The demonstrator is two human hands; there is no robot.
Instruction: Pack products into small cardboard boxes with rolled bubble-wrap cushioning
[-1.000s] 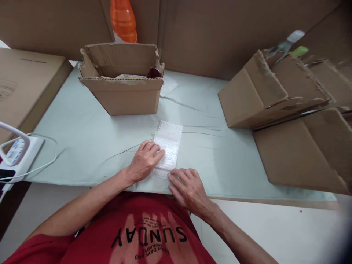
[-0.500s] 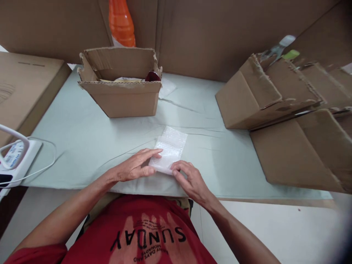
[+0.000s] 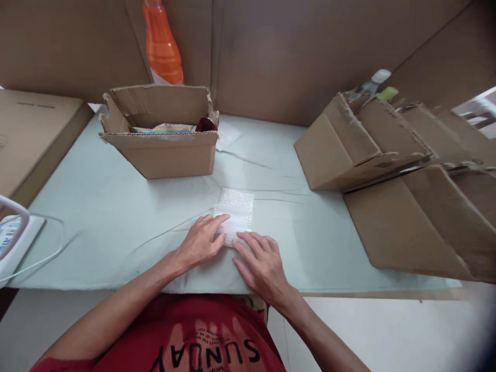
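A small piece of white bubble wrap (image 3: 239, 211) lies flat on the cloth-covered table in front of me, with a crease across it. My left hand (image 3: 202, 238) rests at its left side, index finger stretched over the wrap and thumb at the near left part. The other fingers of that hand are partly hidden. My right hand (image 3: 260, 262) lies at the near edge, fingers spread and fingertips touching the wrap's near right part. Neither hand grips it.
Beyond the wrap stands an open cardboard box (image 3: 178, 155) with packets inside. An orange bottle (image 3: 163, 51) is behind it. More cardboard boxes (image 3: 327, 150) stand at right, one holding bottles. A power strip (image 3: 19, 243) with a white cable lies at left.
My right hand has gone from a closed pinch on the wrap's near right corner to spread fingers. The wrap has turned slightly and lies straighter. The camera view has shifted.
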